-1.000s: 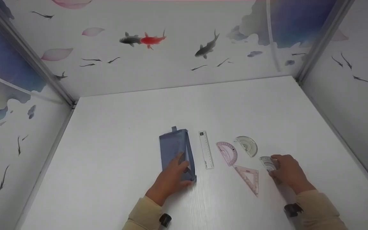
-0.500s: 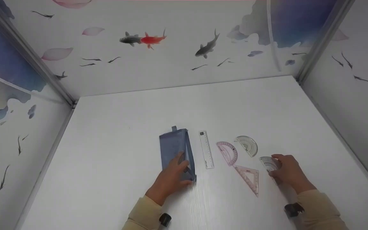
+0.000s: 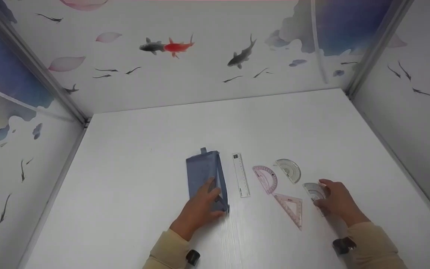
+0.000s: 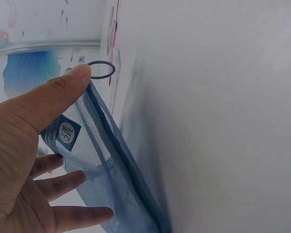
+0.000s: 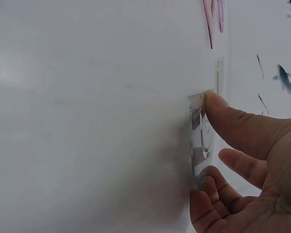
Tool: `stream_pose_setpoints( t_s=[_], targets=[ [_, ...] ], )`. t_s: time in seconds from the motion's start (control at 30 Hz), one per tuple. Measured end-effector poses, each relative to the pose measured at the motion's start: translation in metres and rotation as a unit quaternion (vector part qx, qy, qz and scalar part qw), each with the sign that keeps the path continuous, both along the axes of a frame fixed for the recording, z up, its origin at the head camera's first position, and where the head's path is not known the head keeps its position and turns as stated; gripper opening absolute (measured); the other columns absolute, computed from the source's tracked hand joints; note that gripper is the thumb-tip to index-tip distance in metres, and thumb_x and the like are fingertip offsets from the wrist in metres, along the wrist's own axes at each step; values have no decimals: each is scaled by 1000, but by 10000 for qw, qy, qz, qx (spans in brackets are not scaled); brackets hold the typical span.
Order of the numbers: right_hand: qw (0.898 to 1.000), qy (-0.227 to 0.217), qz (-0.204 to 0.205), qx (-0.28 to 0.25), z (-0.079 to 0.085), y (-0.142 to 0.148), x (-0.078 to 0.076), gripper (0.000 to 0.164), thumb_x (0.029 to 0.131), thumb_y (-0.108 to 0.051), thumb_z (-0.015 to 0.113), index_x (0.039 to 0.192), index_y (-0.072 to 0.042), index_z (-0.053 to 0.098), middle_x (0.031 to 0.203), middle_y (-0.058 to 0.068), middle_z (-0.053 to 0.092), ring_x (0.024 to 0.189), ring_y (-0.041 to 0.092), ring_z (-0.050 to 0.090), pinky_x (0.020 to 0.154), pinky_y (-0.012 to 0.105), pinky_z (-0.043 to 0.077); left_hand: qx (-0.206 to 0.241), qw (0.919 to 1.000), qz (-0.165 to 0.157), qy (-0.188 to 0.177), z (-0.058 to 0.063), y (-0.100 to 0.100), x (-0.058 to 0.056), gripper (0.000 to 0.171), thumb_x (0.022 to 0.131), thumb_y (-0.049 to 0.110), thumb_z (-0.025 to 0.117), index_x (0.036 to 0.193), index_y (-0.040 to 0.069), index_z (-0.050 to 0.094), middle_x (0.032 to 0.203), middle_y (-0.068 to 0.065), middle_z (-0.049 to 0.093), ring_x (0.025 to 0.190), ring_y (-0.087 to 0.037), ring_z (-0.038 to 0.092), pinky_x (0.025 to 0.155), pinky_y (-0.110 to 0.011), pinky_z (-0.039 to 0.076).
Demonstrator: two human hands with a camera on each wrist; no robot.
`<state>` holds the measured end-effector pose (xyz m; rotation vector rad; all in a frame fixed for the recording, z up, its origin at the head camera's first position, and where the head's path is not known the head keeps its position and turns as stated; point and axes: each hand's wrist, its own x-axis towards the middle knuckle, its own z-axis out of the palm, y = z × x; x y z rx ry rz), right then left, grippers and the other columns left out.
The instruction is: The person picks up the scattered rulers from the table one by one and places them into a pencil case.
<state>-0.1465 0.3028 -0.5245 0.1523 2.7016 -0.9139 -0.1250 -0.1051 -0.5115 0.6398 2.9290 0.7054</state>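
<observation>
My left hand point(image 3: 198, 209) holds the blue mesh pencil case point(image 3: 202, 168), which lies on the table with its long right side gaping. In the left wrist view, the thumb presses the near end of the pencil case point(image 4: 99, 160) beside a ring pull point(image 4: 103, 69), and the fingers spread along its side. My right hand point(image 3: 338, 200) grips a clear protractor point(image 3: 313, 191) by its edges, thumb on the near side and fingers around the far side. Seen from the right wrist, the protractor point(image 5: 198, 131) sits between thumb and fingertips, close over the table; the hand covers part of it.
A clear ruler point(image 3: 241, 175) lies right of the pencil case. Farther right are a pink protractor point(image 3: 268, 180), another clear protractor point(image 3: 290, 171) and a pink set square point(image 3: 291, 209). Printed walls point(image 3: 200, 82) enclose the white table point(image 3: 133, 157) at the back and sides.
The fingers of my right hand have shifted very slightly at the protractor's far edge, baring a little more of it. The left hand and the other things stay put.
</observation>
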Motion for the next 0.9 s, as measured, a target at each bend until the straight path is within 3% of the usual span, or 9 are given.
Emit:
stream_pose_setpoints(
  t_s=[0.37, 0.63, 0.9],
  targets=[
    [10000, 6, 1, -67, 2, 0, 3, 77, 83, -10, 74, 141, 15, 29, 131, 41, 43, 121, 53, 43, 100, 61, 37, 160, 9999, -16, 17, 0, -1, 2, 62, 77, 32, 81, 130, 15, 53, 154, -17, 29, 134, -38, 40, 94, -46, 49],
    [9990, -301, -299, -161, 3, 0, 2, 76, 87, -10, 68, 144, 12, 24, 136, 40, 38, 126, 52, 38, 103, 61, 33, 61, 10000, 5, 59, 0, 0, 1, 62, 76, 33, 82, 129, 15, 54, 154, -17, 30, 134, -38, 40, 96, -45, 48],
    [9988, -264, -348, -240, 2, 2, 0, 73, 88, -11, 68, 144, 10, 26, 136, 40, 37, 125, 52, 38, 103, 62, 33, 87, 9999, -29, 51, 2, 0, 1, 60, 77, 32, 81, 128, 15, 54, 154, -17, 30, 134, -38, 40, 96, -46, 47]
  ],
)
